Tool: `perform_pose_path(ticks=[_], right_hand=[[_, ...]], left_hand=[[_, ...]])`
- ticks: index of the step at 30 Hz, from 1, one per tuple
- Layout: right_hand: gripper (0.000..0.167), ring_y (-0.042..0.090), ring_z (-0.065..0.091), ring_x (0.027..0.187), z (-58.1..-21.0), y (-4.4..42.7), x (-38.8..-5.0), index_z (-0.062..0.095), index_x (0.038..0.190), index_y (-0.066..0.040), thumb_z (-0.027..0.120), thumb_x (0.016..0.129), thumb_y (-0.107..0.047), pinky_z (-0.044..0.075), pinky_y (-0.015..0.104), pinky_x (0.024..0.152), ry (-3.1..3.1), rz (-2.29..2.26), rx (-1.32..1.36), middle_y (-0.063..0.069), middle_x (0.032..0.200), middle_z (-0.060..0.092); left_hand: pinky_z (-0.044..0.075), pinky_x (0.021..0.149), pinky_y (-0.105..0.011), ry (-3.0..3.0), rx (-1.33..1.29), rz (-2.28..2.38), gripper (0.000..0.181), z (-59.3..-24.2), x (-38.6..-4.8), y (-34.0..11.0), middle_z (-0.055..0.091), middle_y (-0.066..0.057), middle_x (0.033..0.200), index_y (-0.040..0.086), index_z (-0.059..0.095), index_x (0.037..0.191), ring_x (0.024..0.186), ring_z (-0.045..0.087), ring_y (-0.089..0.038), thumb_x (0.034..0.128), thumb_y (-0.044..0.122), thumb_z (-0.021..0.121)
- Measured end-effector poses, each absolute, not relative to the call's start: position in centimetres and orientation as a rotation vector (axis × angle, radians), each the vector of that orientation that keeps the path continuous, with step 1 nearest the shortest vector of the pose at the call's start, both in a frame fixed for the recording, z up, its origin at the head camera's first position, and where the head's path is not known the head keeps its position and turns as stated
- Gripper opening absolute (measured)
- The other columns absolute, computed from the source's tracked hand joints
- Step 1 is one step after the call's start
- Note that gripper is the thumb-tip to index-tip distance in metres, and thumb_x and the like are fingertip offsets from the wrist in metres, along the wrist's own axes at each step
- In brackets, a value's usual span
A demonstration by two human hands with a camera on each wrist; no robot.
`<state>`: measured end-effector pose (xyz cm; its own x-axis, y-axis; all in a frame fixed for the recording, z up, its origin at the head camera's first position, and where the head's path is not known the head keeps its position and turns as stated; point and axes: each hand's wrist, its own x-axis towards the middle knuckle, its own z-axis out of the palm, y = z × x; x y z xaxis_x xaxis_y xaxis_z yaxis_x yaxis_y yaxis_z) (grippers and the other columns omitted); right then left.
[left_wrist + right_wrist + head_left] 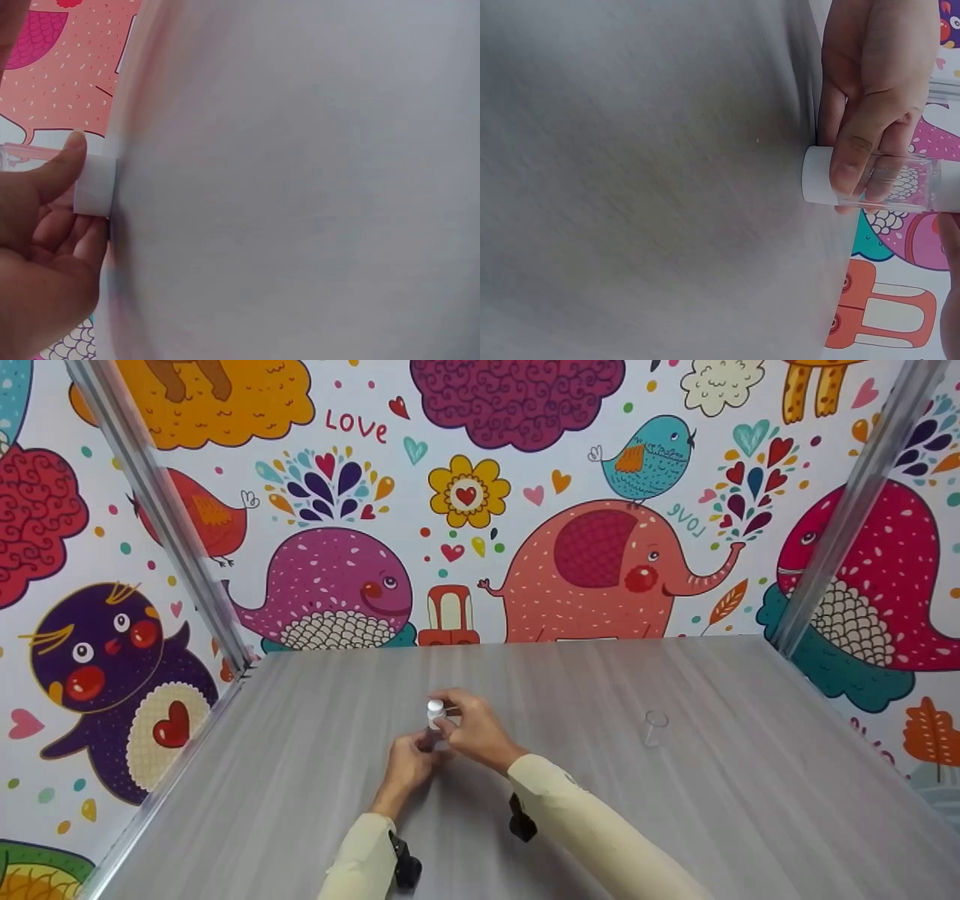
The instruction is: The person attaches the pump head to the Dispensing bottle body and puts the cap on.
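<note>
Both hands are on a small clear bottle with a white cap (436, 706), upright above the table. The left hand (409, 765) is lower down. In the right wrist view, its thumb and fingers grip the white base (817, 174) below the transparent body (911, 184). The same white base (96, 185) shows beside the left thumb in the left wrist view. Higher up, the right hand (478, 733) pinches the bottle around its white top. Only a sliver of the right hand (952, 277) enters the right wrist view. Whatever is inside the bottle is too small to tell.
A small clear glass (655, 727) stands to the right on the grey wood-grain table (585, 682). Printed cartoon walls (465, 427) and metal posts (180, 532) border the table at the back and sides.
</note>
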<state>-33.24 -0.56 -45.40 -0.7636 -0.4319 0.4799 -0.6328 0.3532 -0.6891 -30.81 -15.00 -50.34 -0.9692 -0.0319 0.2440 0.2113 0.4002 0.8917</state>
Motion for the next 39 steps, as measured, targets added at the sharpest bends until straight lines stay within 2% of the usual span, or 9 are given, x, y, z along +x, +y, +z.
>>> perform_pose_path(ticks=[2,6,10,13,16,20,27,32,39], right_hand=[[0.034,0.021,0.069,0.108,-45.4,-0.6,-33.3,0.064,0.124,-0.002,0.066,0.091,0.003,0.055,0.030,0.095,-2.393,1.385,0.953,0.012,0.118,0.069],[0.036,0.019,0.068,0.109,-45.4,-0.5,-33.3,0.063,0.126,-0.002,0.069,0.090,-0.001,0.054,0.029,0.096,-2.421,1.413,0.927,0.011,0.119,0.069],[0.043,0.021,0.066,0.114,-45.2,-0.4,-33.1,0.059,0.131,-0.004,0.072,0.090,-0.007,0.053,0.033,0.100,-2.474,1.442,0.891,0.011,0.126,0.066],[0.046,0.026,0.064,0.118,-44.8,-0.3,-33.1,0.057,0.135,-0.006,0.070,0.091,-0.010,0.052,0.038,0.101,-2.508,1.458,0.872,0.012,0.132,0.063],[0.046,0.027,0.061,0.123,-44.4,-0.3,-33.2,0.058,0.136,-0.009,0.065,0.091,-0.006,0.051,0.040,0.104,-2.529,1.460,0.879,0.012,0.137,0.059],[0.047,0.024,0.058,0.126,-44.2,-0.4,-33.4,0.060,0.135,-0.011,0.060,0.090,0.002,0.049,0.039,0.107,-2.555,1.466,0.910,0.008,0.140,0.058],[0.040,0.023,0.064,0.116,-44.5,-0.4,-33.2,0.064,0.131,-0.010,0.060,0.093,0.004,0.052,0.037,0.101,-2.580,1.500,0.908,0.009,0.131,0.065],[0.038,0.023,0.066,0.113,-44.8,-0.4,-33.2,0.063,0.130,-0.007,0.061,0.094,0.003,0.053,0.036,0.099,-2.563,1.484,0.902,0.010,0.126,0.067],[0.039,0.021,0.067,0.110,-44.7,-0.3,-33.2,0.061,0.132,-0.008,0.063,0.094,-0.001,0.054,0.034,0.098,-2.576,1.519,0.856,0.009,0.125,0.068]], left_hand=[[0.048,0.068,-0.022,-2.430,-0.163,-1.610,0.025,-50.4,-30.8,-15.1,0.076,-0.024,0.097,-0.007,0.075,0.098,0.077,0.058,-0.015,0.0747,0.000,0.079],[0.053,0.070,-0.025,-2.391,-0.219,-1.602,0.024,-50.5,-30.8,-15.3,0.076,-0.024,0.097,-0.007,0.075,0.097,0.078,0.062,-0.012,0.0746,0.001,0.077],[0.058,0.077,-0.036,-2.357,-0.263,-1.613,0.028,-50.6,-30.8,-15.3,0.075,-0.026,0.100,-0.009,0.074,0.101,0.089,0.072,-0.026,0.0741,-0.001,0.076],[0.058,0.085,-0.045,-2.373,-0.241,-1.619,0.031,-50.5,-30.8,-15.1,0.073,-0.028,0.105,-0.011,0.073,0.104,0.100,0.071,-0.038,0.0748,-0.003,0.076],[0.057,0.087,-0.047,-2.410,-0.190,-1.591,0.029,-50.3,-30.7,-14.9,0.073,-0.028,0.107,-0.010,0.073,0.104,0.104,0.071,-0.039,0.0766,-0.003,0.077],[0.058,0.083,-0.044,-2.456,-0.130,-1.564,0.026,-50.3,-30.7,-14.8,0.074,-0.026,0.106,-0.008,0.074,0.102,0.098,0.071,-0.032,0.0780,0.000,0.078],[0.048,0.067,-0.022,-2.455,-0.127,-1.577,0.023,-50.4,-30.7,-15.0,0.075,-0.022,0.092,-0.008,0.074,0.097,0.077,0.062,-0.016,0.0762,0.000,0.078],[0.044,0.062,-0.024,-2.489,-0.109,-1.558,0.019,-50.3,-30.7,-14.9,0.074,-0.018,0.086,-0.009,0.072,0.093,0.069,0.051,-0.012,0.0789,0.002,0.077],[0.043,0.062,-0.025,-2.485,-0.120,-1.535,0.016,-50.3,-30.7,-14.9,0.070,-0.015,0.082,-0.009,0.072,0.091,0.069,0.049,-0.013,0.0795,0.001,0.076]])
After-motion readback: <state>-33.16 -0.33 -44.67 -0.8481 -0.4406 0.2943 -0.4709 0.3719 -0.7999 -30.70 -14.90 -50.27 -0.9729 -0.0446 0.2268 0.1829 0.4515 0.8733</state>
